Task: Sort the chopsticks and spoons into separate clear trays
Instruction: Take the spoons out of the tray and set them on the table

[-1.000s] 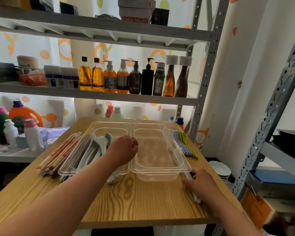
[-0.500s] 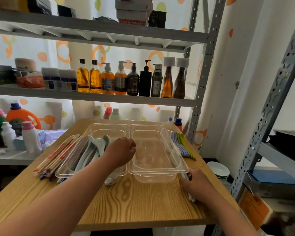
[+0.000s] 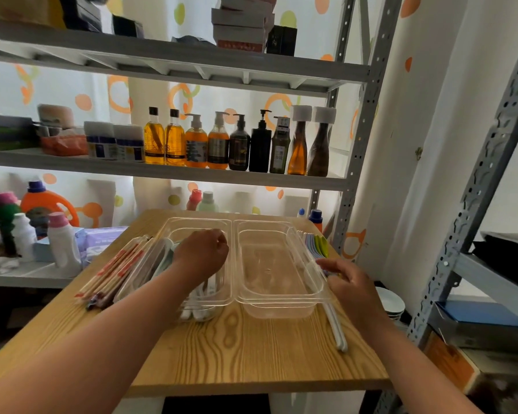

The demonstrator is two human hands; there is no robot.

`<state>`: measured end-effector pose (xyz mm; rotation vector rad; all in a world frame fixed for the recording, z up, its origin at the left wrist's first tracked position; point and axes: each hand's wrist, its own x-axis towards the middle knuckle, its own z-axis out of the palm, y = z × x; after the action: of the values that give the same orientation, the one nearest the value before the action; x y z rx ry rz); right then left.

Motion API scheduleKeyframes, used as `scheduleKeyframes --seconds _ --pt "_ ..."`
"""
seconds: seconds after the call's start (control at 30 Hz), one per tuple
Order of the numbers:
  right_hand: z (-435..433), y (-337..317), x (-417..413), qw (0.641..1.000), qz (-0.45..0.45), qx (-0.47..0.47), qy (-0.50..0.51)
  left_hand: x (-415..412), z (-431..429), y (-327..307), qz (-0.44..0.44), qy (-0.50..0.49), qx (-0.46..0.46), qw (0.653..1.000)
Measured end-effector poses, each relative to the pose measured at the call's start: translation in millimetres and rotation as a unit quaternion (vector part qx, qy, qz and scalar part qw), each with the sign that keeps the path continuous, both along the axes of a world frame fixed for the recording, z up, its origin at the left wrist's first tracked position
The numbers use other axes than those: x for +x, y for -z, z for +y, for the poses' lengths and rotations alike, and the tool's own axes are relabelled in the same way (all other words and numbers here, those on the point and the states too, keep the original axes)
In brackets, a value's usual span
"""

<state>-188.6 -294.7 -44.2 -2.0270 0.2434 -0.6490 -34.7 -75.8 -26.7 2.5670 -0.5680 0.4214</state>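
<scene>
Two clear trays side by side on the table (image 3: 236, 348), long rims touching.

In the left tray (image 3: 198, 221): pale spoons (image 3: 167, 254), bowls toward the far end, handles running to the near wall. Left hand (image 3: 202, 252) over the middle of this tray, knuckles up, fingers curled under. Impossible to tell whether it grips anything, the palm side being hidden. Pale spoons directly beneath the hand and to its left, forearm crossing above their handles.

Right hand (image 3: 350, 283) just outside the long right rim of the right tray (image 3: 277, 304), palm down, fingers loosely spread and nearly straight, gripping nothing. Fingertips (image 3: 326, 262) at the near ends of the pastel spoons (image 3: 319, 245); touching or only just beside, not clear. Pastel spoons fanned flat on the table between that tray and the table's right edge, lying beyond the fingertips.

White sticks (image 3: 338, 333) on the table by the right tray's near right corner, below the right wrist.

Chopsticks (image 3: 114, 273) in a bundle on the table, just beside the left tray's outer wall, apart from both hands.
</scene>
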Motion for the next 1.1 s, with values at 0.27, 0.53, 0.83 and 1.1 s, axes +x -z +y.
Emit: scheduleKeyframes --seconds 0.27,0.53,0.83,1.1 --pt "55.6 -13.7 29.1 0.996 -0.029 -0.057 -0.061 3.6 39.9 -2.2 0.093 -0.049 0.067 0.992" --pt "82.6 -13.8 39.0 0.992 -0.026 -0.065 -0.109 7.5 41.4 12.0 0.136 -0.09 0.21 0.964" --pt "77.5 -1.3 36.1 0.993 -0.025 -0.06 -0.1 16.6 38.0 11.5 0.161 -0.114 0.2 0.96" --pt "83.7 -0.1 40.4 0.992 -0.01 -0.067 -0.104 14.6 39.4 14.1 0.209 -0.101 0.11 0.966"
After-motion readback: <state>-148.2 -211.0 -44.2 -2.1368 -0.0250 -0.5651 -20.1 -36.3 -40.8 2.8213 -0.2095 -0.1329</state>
